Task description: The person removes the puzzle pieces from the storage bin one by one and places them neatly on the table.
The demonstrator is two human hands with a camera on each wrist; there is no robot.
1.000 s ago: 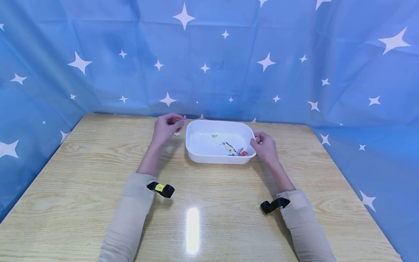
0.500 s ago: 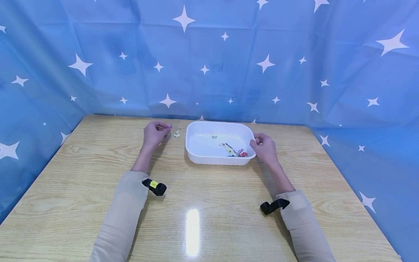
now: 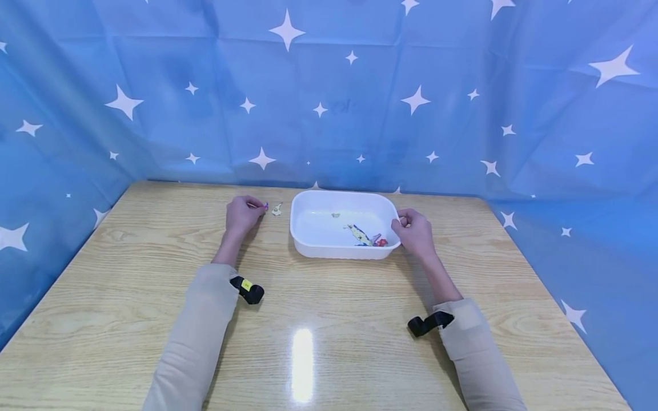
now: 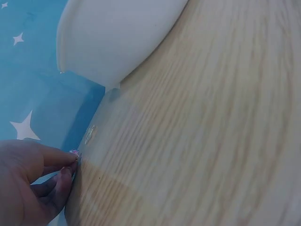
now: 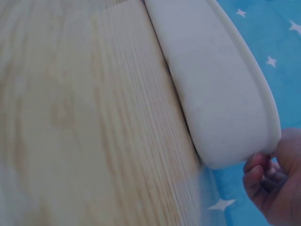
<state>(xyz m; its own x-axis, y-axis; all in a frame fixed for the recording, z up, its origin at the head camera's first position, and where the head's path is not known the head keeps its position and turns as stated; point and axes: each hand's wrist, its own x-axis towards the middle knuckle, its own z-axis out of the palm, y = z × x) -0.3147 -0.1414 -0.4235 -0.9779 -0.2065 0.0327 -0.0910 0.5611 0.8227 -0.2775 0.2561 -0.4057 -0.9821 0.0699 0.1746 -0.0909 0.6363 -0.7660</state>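
My left hand (image 3: 243, 215) is at the far left of the table, low over the wood. Between its thumb and fingers it pinches a small purple-pink piece (image 3: 266, 206), which also shows as a shiny pinkish bit (image 4: 74, 153) in the left wrist view. Just right of these fingertips lies a pale yellow flat piece (image 3: 277, 209). A white plastic tub (image 3: 344, 252) stands at the back, and my right hand (image 3: 415, 233) grips its right-hand rim. Inside are a yellow-and-blue piece (image 3: 359, 233), a red piece (image 3: 381, 242), a lilac piece and a small greenish one (image 3: 336, 215).
The wooden table (image 3: 339, 302) ends at the back against a blue curtain (image 3: 329, 74) with white stars. Both wrists carry black straps with cameras, the left strap (image 3: 248, 290) with a yellow label. A bright light reflection lies on the tabletop in front.
My left hand has moved left, away from the tub, with the purple-pink piece, then come slightly down. The pale yellow piece is now uncovered. The right hand stays on the tub's rim.
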